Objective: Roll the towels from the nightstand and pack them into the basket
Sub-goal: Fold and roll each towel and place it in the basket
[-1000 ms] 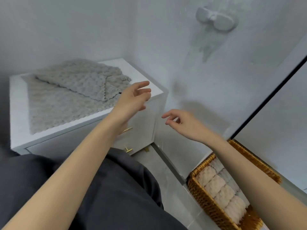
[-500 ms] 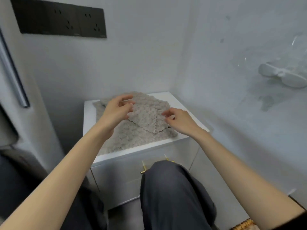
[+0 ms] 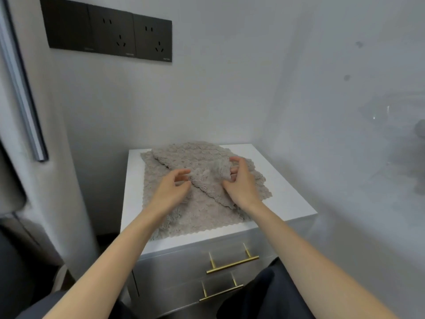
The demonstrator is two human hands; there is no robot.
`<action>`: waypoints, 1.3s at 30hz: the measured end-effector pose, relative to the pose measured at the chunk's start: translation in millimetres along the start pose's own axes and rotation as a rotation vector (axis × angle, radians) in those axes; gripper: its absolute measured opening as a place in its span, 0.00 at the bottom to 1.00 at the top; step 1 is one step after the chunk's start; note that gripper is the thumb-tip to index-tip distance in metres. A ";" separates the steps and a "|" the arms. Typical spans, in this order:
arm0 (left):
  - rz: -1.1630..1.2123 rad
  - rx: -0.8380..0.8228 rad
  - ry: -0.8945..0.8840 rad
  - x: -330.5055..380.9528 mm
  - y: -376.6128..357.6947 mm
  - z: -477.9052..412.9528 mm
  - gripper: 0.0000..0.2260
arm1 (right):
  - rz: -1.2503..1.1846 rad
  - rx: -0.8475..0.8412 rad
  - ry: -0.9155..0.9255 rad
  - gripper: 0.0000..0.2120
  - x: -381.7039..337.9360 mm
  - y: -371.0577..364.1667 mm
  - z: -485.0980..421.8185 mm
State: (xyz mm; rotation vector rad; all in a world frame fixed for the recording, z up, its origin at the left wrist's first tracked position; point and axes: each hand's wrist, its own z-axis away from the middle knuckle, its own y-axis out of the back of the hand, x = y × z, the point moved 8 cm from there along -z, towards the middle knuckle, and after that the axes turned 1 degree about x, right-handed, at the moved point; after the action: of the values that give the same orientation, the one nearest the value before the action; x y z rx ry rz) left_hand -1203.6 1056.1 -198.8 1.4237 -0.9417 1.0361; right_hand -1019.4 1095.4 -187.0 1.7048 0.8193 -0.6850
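Observation:
Two beige fluffy towels lie on the white nightstand (image 3: 284, 199). The top towel (image 3: 200, 161) lies diagonally across the lower towel (image 3: 190, 218), which is spread flat. My right hand (image 3: 242, 186) pinches a raised fold of the top towel between thumb and fingers near its right side. My left hand (image 3: 171, 192) hovers over the lower towel, its loosely curled fingertips at the top towel's near edge with no clear hold. The basket is out of view.
The nightstand stands in a corner, with walls behind it and to its right. Two drawers with brass handles (image 3: 232, 264) face me. My dark-clothed knee (image 3: 259, 295) is just below them. A black socket panel (image 3: 110, 35) hangs above, and a metal bar (image 3: 25, 100) runs down the left.
My view turned from the basket on the floor to the nightstand. Both hands moved onto the towels, and my right hand took hold of a fold of the top towel.

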 end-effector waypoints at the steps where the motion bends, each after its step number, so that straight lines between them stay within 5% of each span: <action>1: -0.001 0.003 -0.010 0.6 1.1 -3.2 0.17 | -0.096 0.032 0.016 0.27 -5.2 4.6 -0.3; 4: 0.052 0.052 0.015 -0.9 10.3 -9.7 0.17 | -0.405 0.030 0.039 0.22 -23.3 14.8 1.4; 6: 0.162 0.096 0.100 -7.8 18.2 -11.9 0.17 | -0.493 -0.151 0.040 0.20 -37.7 6.4 8.3; 10: 0.337 0.041 0.201 -14.4 23.7 -10.6 0.18 | -0.278 -0.668 0.030 0.19 -40.4 -29.5 39.5; 12: 0.324 0.003 0.224 -20.3 22.7 -8.1 0.18 | -0.200 -0.793 0.016 0.17 -30.9 -36.5 50.2; 15: 0.249 -0.012 0.204 -29.2 19.4 -8.4 0.10 | -0.209 -0.658 0.018 0.13 -18.5 -20.0 40.7; 19: 0.202 0.044 0.230 -35.0 25.8 -8.0 0.06 | -0.045 -0.118 0.003 0.12 14.1 34.8 5.6; 21: 0.193 0.056 0.240 -36.8 30.0 -8.6 0.10 | -0.081 0.025 -0.122 0.12 40.3 52.9 -9.0; 25: 0.017 0.077 0.182 -37.4 35.8 -11.9 0.24 | -0.178 -0.040 -0.433 0.20 87.5 43.9 -30.1; 28: -0.012 0.114 0.154 -38.1 39.4 -14.4 0.34 | -0.208 -0.053 -0.441 0.23 90.8 33.1 -41.5; 39: -0.185 0.142 -0.092 -22.3 46.7 -14.1 0.16 | -0.292 -0.186 -0.521 0.15 81.6 28.8 -50.9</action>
State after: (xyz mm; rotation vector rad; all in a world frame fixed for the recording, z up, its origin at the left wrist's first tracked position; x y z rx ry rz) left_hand -1255.9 1065.6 -205.4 1.6552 -0.7975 0.9204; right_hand -945.4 1154.1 -220.9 1.1694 0.7334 -1.1555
